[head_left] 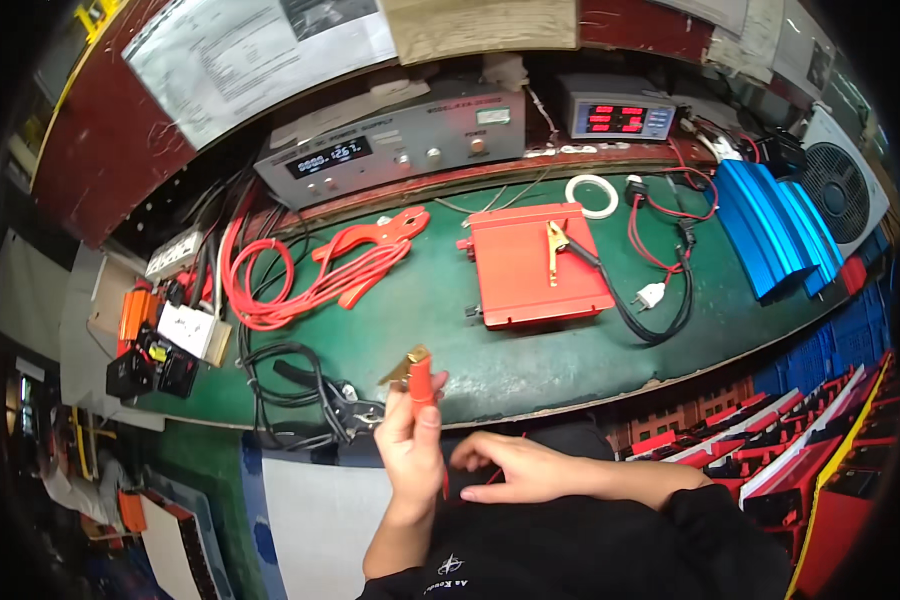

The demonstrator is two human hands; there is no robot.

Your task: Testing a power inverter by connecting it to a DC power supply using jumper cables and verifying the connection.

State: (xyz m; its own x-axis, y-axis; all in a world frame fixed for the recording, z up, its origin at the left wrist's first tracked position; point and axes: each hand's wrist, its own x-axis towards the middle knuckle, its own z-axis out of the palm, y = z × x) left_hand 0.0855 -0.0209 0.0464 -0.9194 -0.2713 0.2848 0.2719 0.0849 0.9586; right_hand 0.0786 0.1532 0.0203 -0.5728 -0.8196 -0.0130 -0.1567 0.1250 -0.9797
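Note:
My left hand (410, 440) is closed around the red sleeve of a brass crocodile clip (422, 382), held up at the bench's front edge with its jaws pointing away from me. A thin red cable hangs down beside that wrist. Just to the right, my right hand (510, 466) has its thumb apart from bent fingers, and no object shows in it. Further back lies a red metal box (520, 265), flat on the green bench top. Another brass crocodile clip (556, 250), with a black lead, rests on its lid.
Red cables with a large red clamp (370, 240) lie on the left, with a black clamp (350, 410) nearer me. Blue finned housings (765, 230) and a fan (838, 180) stand right. A grey power supply (400, 140) and a meter (620, 110) line the back.

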